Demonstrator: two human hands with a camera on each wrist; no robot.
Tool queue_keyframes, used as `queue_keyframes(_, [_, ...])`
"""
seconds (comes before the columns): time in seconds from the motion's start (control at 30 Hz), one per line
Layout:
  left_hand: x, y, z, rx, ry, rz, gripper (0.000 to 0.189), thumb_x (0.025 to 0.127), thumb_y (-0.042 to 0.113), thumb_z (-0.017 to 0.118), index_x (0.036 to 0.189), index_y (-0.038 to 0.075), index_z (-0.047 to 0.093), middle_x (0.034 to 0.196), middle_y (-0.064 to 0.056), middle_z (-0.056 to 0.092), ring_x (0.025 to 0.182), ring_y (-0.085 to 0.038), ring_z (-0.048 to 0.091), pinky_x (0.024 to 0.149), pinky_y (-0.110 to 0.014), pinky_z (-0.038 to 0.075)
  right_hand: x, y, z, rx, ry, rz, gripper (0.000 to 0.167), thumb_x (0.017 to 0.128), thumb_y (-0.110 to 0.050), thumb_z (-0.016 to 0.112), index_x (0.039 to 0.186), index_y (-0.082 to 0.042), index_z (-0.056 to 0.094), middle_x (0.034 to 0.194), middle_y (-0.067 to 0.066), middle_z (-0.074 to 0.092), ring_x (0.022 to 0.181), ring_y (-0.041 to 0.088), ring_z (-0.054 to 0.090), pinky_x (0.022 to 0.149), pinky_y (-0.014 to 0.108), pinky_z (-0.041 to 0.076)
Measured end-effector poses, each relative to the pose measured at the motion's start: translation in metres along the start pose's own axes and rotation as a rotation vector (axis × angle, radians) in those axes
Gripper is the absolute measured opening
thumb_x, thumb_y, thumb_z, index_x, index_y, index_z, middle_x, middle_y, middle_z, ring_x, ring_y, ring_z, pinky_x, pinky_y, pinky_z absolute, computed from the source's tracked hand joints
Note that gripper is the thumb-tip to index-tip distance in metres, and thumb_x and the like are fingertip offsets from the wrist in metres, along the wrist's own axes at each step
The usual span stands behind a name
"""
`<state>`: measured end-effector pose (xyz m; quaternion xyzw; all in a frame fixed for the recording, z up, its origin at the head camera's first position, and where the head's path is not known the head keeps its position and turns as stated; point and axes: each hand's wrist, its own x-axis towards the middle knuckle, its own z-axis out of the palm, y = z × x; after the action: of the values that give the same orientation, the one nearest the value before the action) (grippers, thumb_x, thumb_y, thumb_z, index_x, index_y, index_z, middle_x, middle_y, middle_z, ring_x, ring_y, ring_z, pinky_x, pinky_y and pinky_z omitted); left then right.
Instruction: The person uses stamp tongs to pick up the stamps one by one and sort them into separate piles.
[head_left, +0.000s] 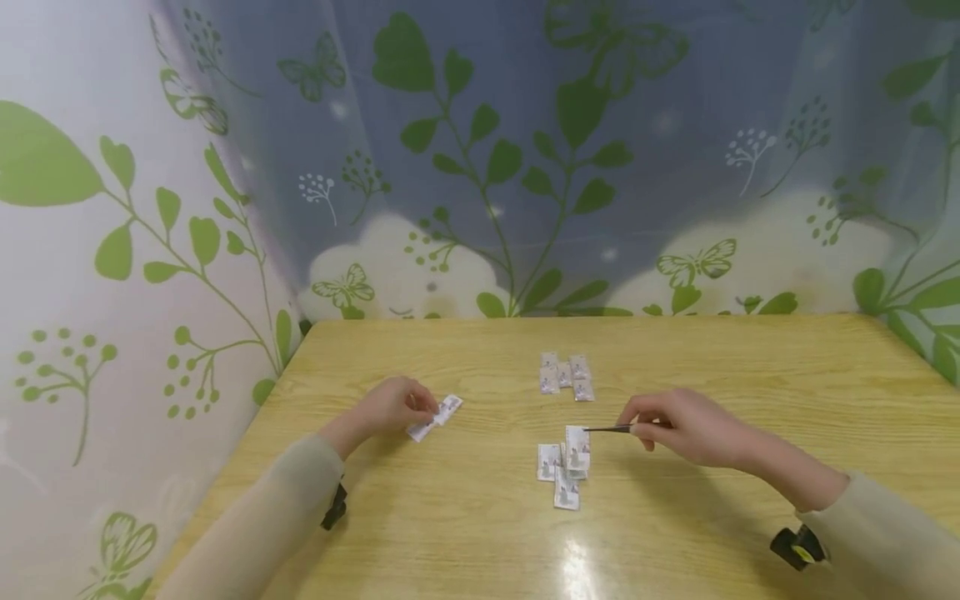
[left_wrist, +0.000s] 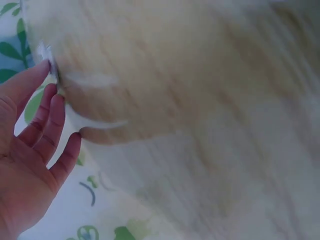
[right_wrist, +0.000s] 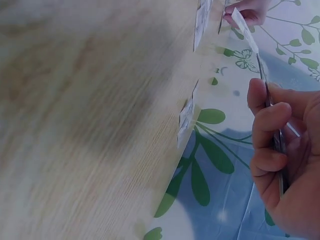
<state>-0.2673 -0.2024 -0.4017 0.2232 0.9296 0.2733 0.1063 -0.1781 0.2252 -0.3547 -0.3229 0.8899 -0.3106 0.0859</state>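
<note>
My right hand holds dark, slim tweezers, fingers curled round them. A small white printed packet is at their tips, raised off the table in the right wrist view, and it overlaps a small pile of similar packets in the head view. Over at the left, my left hand pinches at a pair of such packets that lie end to end at a slant, one farther off, one nearer. In the left wrist view, thumb and fingertips meet at a packet's edge; the index finger is mostly hidden.
A cluster of several small packets lies farther back on the wooden table. Patterned cloth hangs behind the table and along its left side. Each wrist wears a black camera.
</note>
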Motion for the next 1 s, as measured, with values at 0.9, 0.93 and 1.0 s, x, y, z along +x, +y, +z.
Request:
queue_keyframes(0.9, [0.0, 0.005, 0.007, 0.037, 0.025, -0.065, 0.007, 0.086, 0.01, 0.074, 0.085, 0.017, 0.073, 0.08, 0.008, 0.063, 0.076, -0.013, 0.055, 0.068, -0.031, 0.046, -0.018, 0.019, 0.033, 0.009, -0.065, 0.014, 0.012, 0.098, -0.017, 0.059, 0.105, -0.02, 0.067, 0.065, -0.014, 0.055, 0.052, 0.0, 0.036, 0.051, 0.023, 0.032])
queue_keyframes(0.93, [0.0, 0.005, 0.007, 0.038, 0.025, -0.065, 0.007, 0.086, 0.01, 0.074, 0.085, 0.017, 0.073, 0.08, 0.008, 0.063, 0.077, -0.013, 0.055, 0.068, -0.031, 0.046, -0.018, 0.019, 0.032, 0.003, -0.067, 0.019, 0.012, 0.097, -0.017, 0.059, 0.105, -0.02, 0.067, 0.066, -0.014, 0.056, 0.053, 0.0, 0.037, 0.052, 0.023, 0.033])
queue_keyframes(1.0, [0.0, 0.005, 0.007, 0.041, 0.026, -0.063, 0.007, 0.086, 0.01, 0.074, 0.085, 0.017, 0.072, 0.08, 0.008, 0.062, 0.076, -0.013, 0.054, 0.068, -0.031, 0.046, -0.019, 0.019, 0.029, -0.016, -0.066, 0.031, 0.011, 0.097, -0.018, 0.059, 0.106, -0.02, 0.067, 0.066, -0.015, 0.056, 0.054, 0.0, 0.04, 0.053, 0.024, 0.034])
